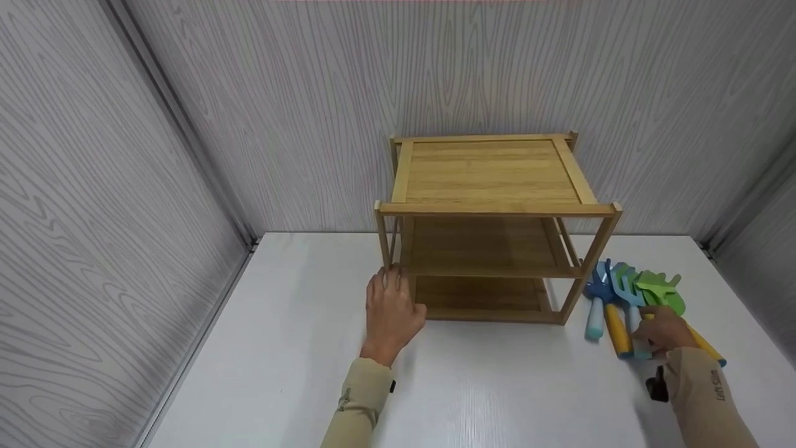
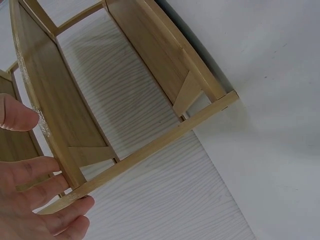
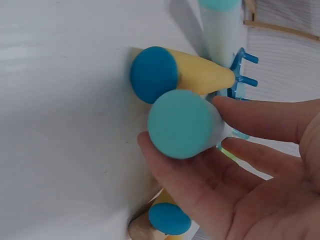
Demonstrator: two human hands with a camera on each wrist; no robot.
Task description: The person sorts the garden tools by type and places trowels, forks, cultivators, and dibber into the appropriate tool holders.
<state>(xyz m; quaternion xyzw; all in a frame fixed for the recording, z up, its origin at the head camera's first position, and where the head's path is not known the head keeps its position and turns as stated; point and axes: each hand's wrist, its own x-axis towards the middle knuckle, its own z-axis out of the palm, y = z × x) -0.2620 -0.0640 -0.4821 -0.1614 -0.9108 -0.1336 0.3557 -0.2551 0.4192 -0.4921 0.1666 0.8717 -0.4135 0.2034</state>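
Note:
A wooden rack (image 1: 491, 174) with stacked shelves stands toward the back. My left hand (image 1: 393, 311) rests against its left front post (image 2: 150, 147), fingers on both sides of the post and the thumb held apart. Over on the right, my right hand (image 1: 668, 330) pinches the pale handle of a light blue hand fork (image 1: 626, 291) between thumb and fingers. The handle's turquoise end (image 3: 180, 124) faces the right wrist camera. Close beside it lie a yellow handle (image 1: 617, 330) with a blue end and a dark blue garden tool (image 1: 598, 290) with a pale handle.
A green garden tool (image 1: 662, 289) lies right of the fork, and a yellow handle (image 1: 706, 345) reaches out beyond my right hand. The white table (image 1: 298, 323) is bounded by grey wood-grain panels (image 1: 311, 124) at the back and sides.

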